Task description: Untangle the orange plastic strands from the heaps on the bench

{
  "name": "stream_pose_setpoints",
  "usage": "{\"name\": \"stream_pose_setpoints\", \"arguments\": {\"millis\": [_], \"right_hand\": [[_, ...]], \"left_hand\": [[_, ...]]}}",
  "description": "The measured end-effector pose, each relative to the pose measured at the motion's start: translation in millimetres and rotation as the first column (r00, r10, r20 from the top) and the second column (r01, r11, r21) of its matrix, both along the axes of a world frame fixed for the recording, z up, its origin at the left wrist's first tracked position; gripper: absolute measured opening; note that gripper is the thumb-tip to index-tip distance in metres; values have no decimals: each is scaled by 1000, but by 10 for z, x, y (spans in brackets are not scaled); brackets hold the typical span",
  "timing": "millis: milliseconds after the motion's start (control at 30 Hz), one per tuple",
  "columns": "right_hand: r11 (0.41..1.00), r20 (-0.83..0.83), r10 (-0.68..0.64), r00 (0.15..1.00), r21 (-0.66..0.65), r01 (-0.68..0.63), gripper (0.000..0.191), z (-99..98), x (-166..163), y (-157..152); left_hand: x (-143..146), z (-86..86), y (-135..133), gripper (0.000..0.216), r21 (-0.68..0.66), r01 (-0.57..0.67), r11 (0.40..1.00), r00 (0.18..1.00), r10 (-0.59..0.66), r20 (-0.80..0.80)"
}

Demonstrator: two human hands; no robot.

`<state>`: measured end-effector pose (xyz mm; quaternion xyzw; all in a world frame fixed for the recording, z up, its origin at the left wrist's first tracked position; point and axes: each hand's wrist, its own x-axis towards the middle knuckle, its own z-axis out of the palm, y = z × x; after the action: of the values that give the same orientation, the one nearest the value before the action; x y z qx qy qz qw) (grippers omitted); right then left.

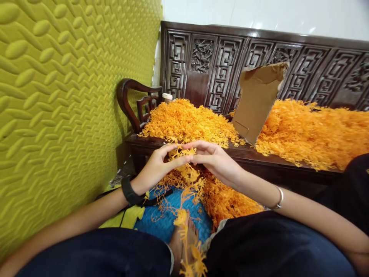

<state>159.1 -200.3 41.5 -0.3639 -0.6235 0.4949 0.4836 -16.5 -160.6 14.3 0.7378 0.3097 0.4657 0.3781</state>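
My left hand point(158, 164) is closed around part of a tangled strand of small orange plastic-looking pieces point(191, 176), its thumb and fingers pinching the upper end. Fingertips of my right hand point(215, 158) pinch the same strand from the other side, and the two thumbs meet. From the hands the strand hangs down between my knees, over a bare foot point(188, 231). The exact kind of the orange pieces cannot be made out. Behind the hands, a heap of loose orange pieces point(187, 119) lies on a dark wooden bench point(242, 154).
A cardboard sheet point(258, 100) stands upright on the bench, dividing that heap from a larger orange pile point(314, 132). More orange strands point(227, 200) lie below, beside a blue surface point(170, 211). A yellow-green padded wall point(72, 107) rises at left. A white-lidded container point(167, 97) stands near the armrest.
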Motion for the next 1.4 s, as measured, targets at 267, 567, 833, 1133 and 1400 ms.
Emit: {"name": "stream_pose_setpoints", "arguments": {"millis": [267,567,833,1133,1400], "right_hand": [[981,155,-111,982,174,84,25,-53,-15,-40],[971,177,-122,977,227,81,24,-88,75,-10],[992,168,-109,980,87,96,23,13,76,-17],[997,316,56,947,24,-67,29,26,256,14],[979,499,197,844,-56,-196,30,-78,164,-1]], "left_hand": [[21,42,-34,38,-242,195,950,971,-152,186],[-8,13,-11,26,-181,120,976,967,-74,244],[-8,7,-22,11,-235,235,943,972,-224,72],[-6,32,-51,18,-189,279,942,947,-302,-108],[38,10,-57,16,-139,281,950,933,-304,-194]]}}
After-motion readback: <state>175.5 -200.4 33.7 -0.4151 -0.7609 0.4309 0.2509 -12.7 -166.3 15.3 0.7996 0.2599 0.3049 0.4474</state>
